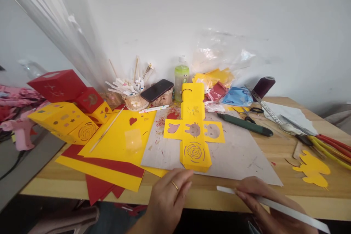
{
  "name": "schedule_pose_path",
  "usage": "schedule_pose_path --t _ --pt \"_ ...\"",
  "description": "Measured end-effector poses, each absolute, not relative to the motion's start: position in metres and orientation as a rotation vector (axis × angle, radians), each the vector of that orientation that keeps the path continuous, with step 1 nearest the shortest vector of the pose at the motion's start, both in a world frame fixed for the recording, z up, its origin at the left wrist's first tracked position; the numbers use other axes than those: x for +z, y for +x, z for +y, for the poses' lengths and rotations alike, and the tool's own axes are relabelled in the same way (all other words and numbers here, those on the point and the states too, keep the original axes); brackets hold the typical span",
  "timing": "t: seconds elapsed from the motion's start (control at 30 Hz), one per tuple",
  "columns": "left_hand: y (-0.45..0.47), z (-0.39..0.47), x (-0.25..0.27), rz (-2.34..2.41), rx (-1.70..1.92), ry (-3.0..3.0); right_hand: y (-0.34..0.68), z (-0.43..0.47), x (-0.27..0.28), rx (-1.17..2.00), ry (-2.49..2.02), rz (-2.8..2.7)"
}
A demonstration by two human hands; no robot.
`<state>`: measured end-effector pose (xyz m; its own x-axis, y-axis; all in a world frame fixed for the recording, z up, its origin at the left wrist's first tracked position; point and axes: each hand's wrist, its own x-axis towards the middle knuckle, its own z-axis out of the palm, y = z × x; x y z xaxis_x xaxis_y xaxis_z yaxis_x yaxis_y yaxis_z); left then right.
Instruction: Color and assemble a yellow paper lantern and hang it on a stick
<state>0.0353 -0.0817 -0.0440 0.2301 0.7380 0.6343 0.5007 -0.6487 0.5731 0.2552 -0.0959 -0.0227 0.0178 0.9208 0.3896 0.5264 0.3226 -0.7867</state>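
A yellow paper box cutout, shaped like a cross, lies unfolded with openwork designs: a heart, a rabbit, a bear, a rose. It rests on a grey, scratched board. My left hand, a ring on one finger, is just below the cutout's near flap, its fingers curled together with nothing showing between them. Whether it touches the flap, I cannot tell. At the table's front edge, my right hand grips a narrow white strip between thumb and fingers. The strip slants from upper left to lower right.
Yellow paper sheets and finished red boxes lie left. Behind stand a green-labelled bottle, a phone and pens. A green utility knife, scissors and yellow scraps are right. A pink glue gun is far left.
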Motion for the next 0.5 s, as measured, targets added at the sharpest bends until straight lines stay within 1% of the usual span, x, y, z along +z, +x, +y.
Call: schedule_pose_path --t 0.13,0.3,0.4,0.5 --pt "0.027 -0.070 -0.052 1.258 1.237 2.524 0.262 -0.086 -0.027 0.527 -1.461 -1.575" --pt "0.028 -0.066 -0.068 1.335 0.893 2.796 0.254 -0.068 -0.027 0.718 -1.460 -1.603" --pt "0.035 -0.067 -0.071 1.381 0.738 2.875 0.243 -0.056 -0.023 0.791 -1.502 -1.606" --pt "0.039 -0.068 -0.070 1.405 0.685 2.863 0.234 -0.045 -0.021 0.835 -1.534 -1.648"
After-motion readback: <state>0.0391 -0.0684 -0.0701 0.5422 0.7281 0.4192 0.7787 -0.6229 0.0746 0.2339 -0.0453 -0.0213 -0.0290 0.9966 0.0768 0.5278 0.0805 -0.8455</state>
